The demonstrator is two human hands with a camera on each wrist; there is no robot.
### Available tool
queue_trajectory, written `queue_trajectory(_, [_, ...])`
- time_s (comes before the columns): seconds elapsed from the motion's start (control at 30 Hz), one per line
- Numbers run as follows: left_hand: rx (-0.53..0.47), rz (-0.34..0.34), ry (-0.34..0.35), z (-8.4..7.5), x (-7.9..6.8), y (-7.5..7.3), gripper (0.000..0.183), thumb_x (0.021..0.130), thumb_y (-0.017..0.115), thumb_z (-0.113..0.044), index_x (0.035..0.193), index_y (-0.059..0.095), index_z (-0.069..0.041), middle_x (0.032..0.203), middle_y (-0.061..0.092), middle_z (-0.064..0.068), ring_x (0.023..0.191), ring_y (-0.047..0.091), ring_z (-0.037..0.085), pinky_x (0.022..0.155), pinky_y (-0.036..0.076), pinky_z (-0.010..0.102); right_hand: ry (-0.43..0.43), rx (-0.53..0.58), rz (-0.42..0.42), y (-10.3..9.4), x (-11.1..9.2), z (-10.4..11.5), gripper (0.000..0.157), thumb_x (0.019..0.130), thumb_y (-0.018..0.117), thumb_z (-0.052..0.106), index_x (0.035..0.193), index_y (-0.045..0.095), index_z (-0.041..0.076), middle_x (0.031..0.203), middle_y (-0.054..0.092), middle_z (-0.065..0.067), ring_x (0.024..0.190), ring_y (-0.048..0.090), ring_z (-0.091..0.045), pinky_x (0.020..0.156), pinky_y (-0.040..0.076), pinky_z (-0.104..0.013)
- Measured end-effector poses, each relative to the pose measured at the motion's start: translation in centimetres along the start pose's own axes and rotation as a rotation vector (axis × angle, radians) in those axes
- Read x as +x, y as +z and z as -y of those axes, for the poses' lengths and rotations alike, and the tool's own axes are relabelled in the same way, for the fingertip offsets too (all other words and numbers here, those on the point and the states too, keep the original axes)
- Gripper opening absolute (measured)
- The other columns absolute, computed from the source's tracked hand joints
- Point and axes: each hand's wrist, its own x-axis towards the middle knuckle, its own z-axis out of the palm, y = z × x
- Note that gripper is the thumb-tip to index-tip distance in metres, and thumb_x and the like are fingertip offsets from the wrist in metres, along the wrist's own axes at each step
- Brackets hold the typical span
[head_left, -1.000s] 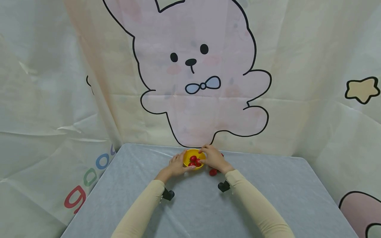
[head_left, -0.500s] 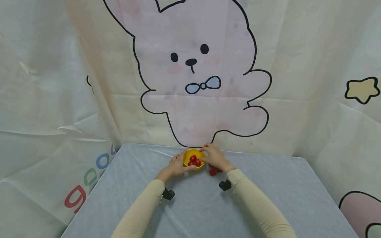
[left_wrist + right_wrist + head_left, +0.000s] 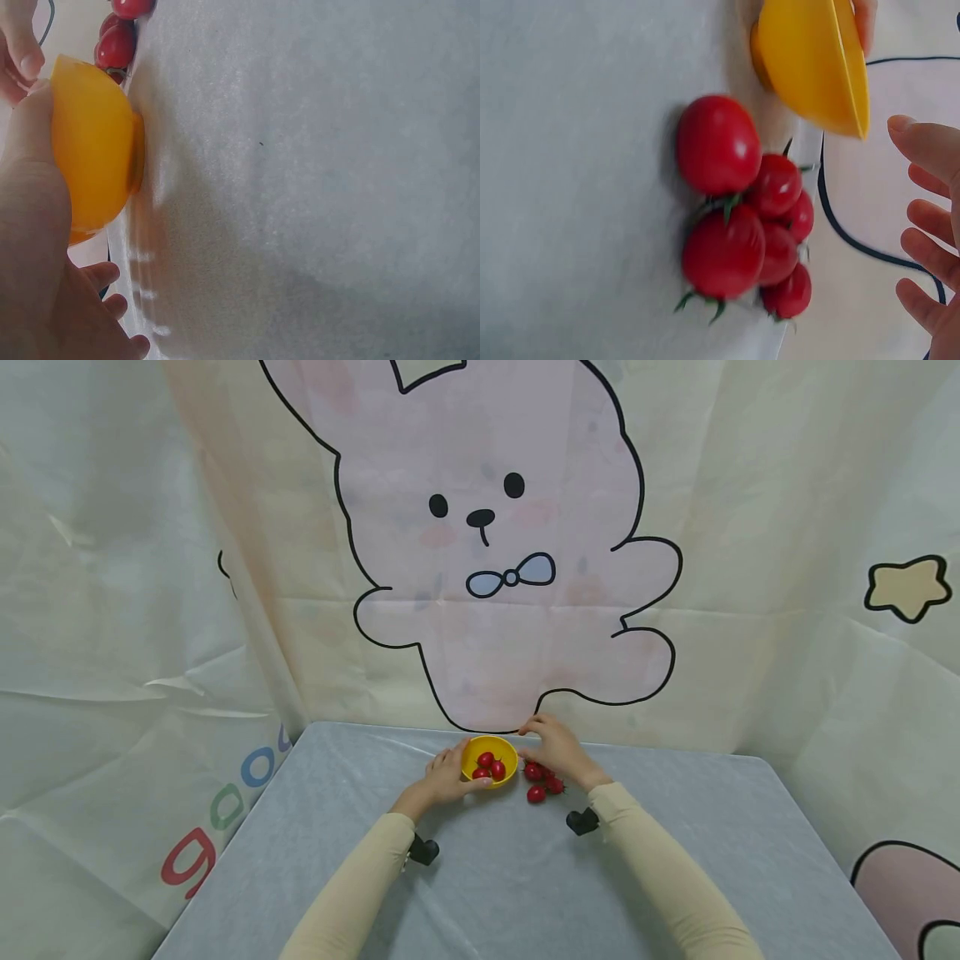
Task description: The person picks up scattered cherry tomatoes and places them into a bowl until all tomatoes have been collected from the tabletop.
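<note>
A yellow bowl [image 3: 489, 782] stands upright on the table near its far edge, with three red cherry tomatoes [image 3: 486, 760] visible inside. My left hand [image 3: 446, 777] holds it from the left side, thumb [image 3: 34, 124] along the near wall and fingers toward the far side. Right of the bowl lies a cluster of several cherry tomatoes [image 3: 724, 251] with green stems, resting on the cloth. Above and behind this cluster hovers my right hand [image 3: 558, 752], its fingers [image 3: 930, 247] relaxed and apart, with nothing between them.
A pale grey cloth [image 3: 495, 877] covers the table. Close behind the bowl hangs a cream curtain [image 3: 750, 677] printed with a bear. Each wrist carries a small black camera mount [image 3: 582, 822].
My right hand has drawn back from over the bowl, moving right above the loose tomatoes, more of which now show. My left hand and the bowl stay put.
</note>
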Motion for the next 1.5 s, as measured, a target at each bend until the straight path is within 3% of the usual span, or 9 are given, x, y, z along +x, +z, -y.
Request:
queue_trajectory(0.5, [-0.003, 0.003, -0.017, -0.2, -0.1, -0.1, 0.104, 0.083, 0.06, -0.072, 0.159, 0.013, -0.02, 0.164, 0.026, 0.013, 0.149, 0.023, 0.042, 0.122, 0.016, 0.062, 0.037, -0.037, -0.049, -1.3, -1.8, -3.3, 0.033, 0.085, 0.079, 0.028, 0.108, 0.072, 0.006, 0.114, 0.064, -0.011, 0.109, 0.057, -0.031, 0.098, 0.05, -0.05])
queue_trajectory(1.03, [-0.009, 0.013, -0.028, -0.2, -0.1, 0.0, 0.103, 0.084, 0.061, -0.07, 0.159, 0.012, -0.02, 0.164, 0.025, 0.013, 0.149, 0.022, 0.042, 0.122, 0.016, 0.062, 0.191, -0.139, -0.074, 0.3, -2.0, -4.6, 0.034, 0.088, 0.074, 0.036, 0.099, 0.072, 0.004, 0.108, 0.064, -0.012, 0.098, 0.059, -0.028, 0.089, 0.053, -0.045])
queue_trajectory(1.5, [-0.011, 0.01, -0.036, -0.1, 0.0, 0.0, 0.106, 0.082, 0.06, -0.073, 0.16, 0.011, -0.021, 0.165, 0.025, 0.012, 0.149, 0.022, 0.04, 0.123, 0.015, 0.061, 0.252, -0.207, -0.035, 1.1, -1.7, -5.2, 0.038, 0.087, 0.074, 0.042, 0.095, 0.073, 0.004, 0.099, 0.064, -0.011, 0.088, 0.056, -0.026, 0.081, 0.053, -0.042])
